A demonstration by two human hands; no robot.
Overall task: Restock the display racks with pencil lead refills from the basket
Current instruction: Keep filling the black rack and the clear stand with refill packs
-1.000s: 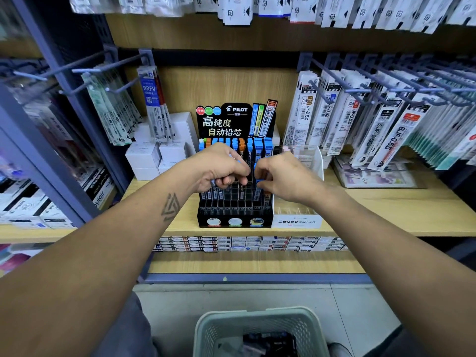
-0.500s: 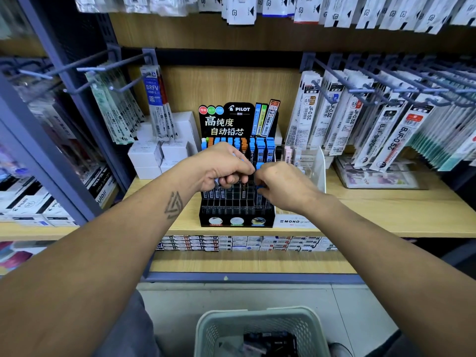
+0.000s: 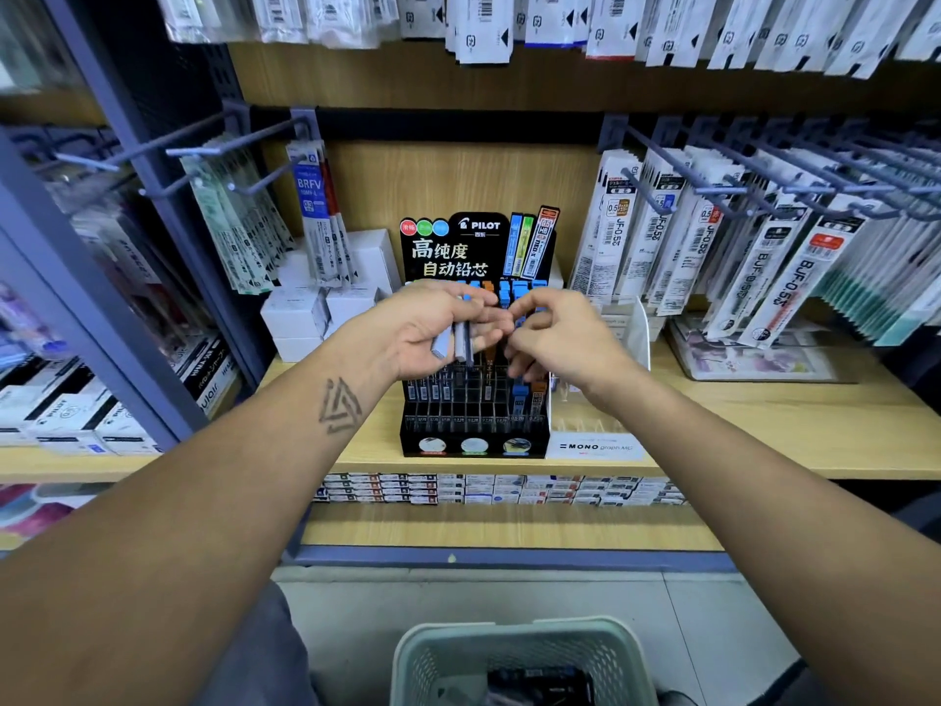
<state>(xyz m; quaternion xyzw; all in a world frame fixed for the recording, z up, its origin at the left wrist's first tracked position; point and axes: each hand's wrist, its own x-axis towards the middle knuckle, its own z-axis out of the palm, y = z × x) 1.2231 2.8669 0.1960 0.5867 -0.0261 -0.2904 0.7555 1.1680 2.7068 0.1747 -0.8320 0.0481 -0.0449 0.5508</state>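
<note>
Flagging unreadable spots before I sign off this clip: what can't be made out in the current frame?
- Head view: the slim grey lead refill cases in the left hand; motion blur hides their count and labels.
- The right hand: curled fingers hide whether its grip holds anything.
- The pale green plastic basket: cut off by the bottom edge, contents unclear.
</note>
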